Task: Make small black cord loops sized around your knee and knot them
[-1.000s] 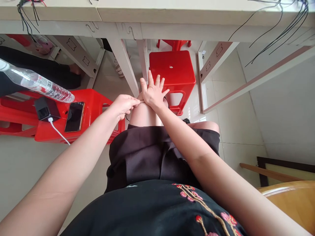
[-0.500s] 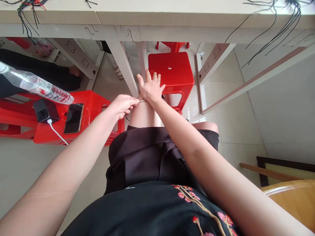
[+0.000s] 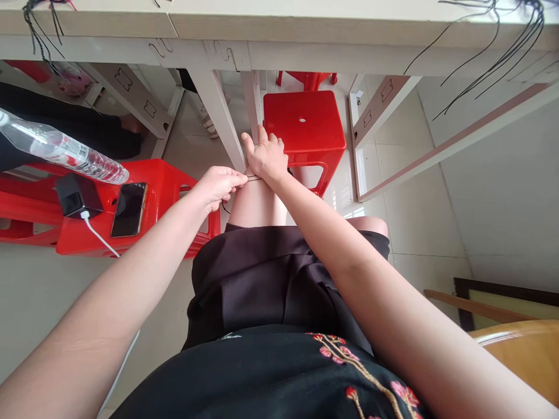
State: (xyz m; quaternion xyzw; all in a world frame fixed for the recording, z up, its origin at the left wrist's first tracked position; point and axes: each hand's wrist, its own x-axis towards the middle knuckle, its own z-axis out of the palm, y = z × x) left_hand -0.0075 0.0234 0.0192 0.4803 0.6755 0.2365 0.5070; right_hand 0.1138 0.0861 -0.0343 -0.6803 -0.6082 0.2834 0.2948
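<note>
A thin dark cord [image 3: 254, 179] lies across my bare leg [image 3: 251, 205] just above the knee. My left hand [image 3: 222, 185] pinches one end of it between thumb and fingertips, and a loose piece hangs below those fingers. My right hand [image 3: 267, 156] lies palm down on the knee, fingers partly spread, and the cord runs under its heel. What is beneath that palm is hidden.
Above my knees runs the table edge [image 3: 305, 32], with bundles of black cords [image 3: 519, 35] hanging over it. A red stool [image 3: 303, 119] stands ahead. On another red stool [image 3: 163, 192] at left are a phone [image 3: 130, 209], a black charger box [image 3: 78, 196] and a plastic bottle [image 3: 65, 148].
My right hand's fingers have drawn closer together and curled slightly on the knee. My left hand keeps its pinch on the cord in nearly the same spot. The view has shifted slightly.
</note>
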